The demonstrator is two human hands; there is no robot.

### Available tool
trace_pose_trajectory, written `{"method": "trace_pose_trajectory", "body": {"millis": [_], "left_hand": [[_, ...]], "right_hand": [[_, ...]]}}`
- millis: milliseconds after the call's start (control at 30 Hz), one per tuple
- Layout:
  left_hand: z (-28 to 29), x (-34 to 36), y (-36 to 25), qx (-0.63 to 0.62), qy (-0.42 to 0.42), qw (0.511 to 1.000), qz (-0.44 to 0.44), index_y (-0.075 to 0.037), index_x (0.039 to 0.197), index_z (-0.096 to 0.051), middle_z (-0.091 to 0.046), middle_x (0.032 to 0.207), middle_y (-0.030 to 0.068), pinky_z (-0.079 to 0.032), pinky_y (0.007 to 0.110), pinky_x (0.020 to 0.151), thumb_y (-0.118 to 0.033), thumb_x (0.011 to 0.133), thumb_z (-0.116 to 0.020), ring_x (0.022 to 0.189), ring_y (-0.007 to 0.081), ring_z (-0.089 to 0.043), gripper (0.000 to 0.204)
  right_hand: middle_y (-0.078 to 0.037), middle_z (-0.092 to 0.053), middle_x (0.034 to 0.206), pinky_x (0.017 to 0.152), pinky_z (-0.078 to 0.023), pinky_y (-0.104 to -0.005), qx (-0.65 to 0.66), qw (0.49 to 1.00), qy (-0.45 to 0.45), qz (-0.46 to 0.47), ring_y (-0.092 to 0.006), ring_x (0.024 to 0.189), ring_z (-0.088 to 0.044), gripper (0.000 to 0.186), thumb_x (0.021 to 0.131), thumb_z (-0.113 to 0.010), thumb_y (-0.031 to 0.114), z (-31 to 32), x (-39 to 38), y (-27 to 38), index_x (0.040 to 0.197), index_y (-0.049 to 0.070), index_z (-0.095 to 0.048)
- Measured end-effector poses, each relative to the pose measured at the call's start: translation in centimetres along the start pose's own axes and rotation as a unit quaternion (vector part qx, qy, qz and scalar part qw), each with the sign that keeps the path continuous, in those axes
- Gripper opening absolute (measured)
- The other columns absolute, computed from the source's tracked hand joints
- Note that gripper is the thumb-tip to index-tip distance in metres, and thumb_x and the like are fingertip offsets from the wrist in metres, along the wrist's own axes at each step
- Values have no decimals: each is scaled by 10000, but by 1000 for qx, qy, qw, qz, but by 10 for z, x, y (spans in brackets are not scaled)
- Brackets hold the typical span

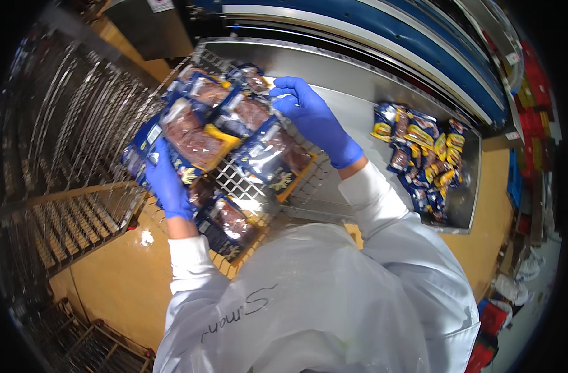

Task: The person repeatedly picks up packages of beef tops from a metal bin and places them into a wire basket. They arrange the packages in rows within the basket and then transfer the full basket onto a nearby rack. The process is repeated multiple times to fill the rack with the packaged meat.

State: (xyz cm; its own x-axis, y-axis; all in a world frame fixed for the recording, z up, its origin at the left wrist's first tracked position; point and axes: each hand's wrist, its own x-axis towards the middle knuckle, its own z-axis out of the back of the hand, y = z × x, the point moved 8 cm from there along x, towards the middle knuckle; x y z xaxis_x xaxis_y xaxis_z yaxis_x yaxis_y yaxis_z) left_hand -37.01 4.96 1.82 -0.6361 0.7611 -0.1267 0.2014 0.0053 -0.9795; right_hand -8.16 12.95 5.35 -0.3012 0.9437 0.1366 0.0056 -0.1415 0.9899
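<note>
A wire mesh tray is piled with several vacuum-sealed meat packs in blue and yellow wrappers. My left hand, in a blue glove, grips a blue-edged pack at the tray's left side, its fingers partly hidden. My right hand, also gloved, is raised beside the upper right packs, fingers loosely bent and apart, with nothing visible in them.
A steel trough holds a heap of smaller packs on the right. Racks of wire shelves fill the left, above a yellow floor. A blue-and-white machine spans the top; red crates line the far right.
</note>
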Motion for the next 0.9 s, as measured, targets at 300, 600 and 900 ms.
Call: {"method": "trace_pose_trajectory", "body": {"millis": [300, 600, 900], "left_hand": [[-40, -18, 27, 710, -154, 642, -245, 22, 1364, -279, -381, 1309, 297, -384, 465, 948, -432, 852, -584, 1180, 371, -449, 749], [-28, -15, 125, 809, -6, 540, -230, -148, 1475, -124, -104, 1519, 167, -137, 619, 1048, -538, 945, -231, 1395, 353, -127, 666], [-92, -32, 85, 717, 46, 660, -218, 33, 1411, -228, -246, 1455, 249, -151, 459, 1109, -519, 878, -499, 1355, 413, -196, 814]], "right_hand": [[-95, -630, 897, 764, -477, -283, -280, 904, -197, -255, -146, 811, -591, 286, 831, -645, 182, 215, -156, -134, 1065, 49, -550], [-234, -575, 979, 760, -484, -450, -622, 644, -328, -301, -388, 875, -587, 394, 724, -641, 150, 457, -228, -219, 1064, 2, -507], [-177, -651, 981, 736, -503, -426, -612, 721, -106, -309, -350, 880, -633, 256, 814, -563, 155, 513, -122, -206, 1057, 84, -605]]}}
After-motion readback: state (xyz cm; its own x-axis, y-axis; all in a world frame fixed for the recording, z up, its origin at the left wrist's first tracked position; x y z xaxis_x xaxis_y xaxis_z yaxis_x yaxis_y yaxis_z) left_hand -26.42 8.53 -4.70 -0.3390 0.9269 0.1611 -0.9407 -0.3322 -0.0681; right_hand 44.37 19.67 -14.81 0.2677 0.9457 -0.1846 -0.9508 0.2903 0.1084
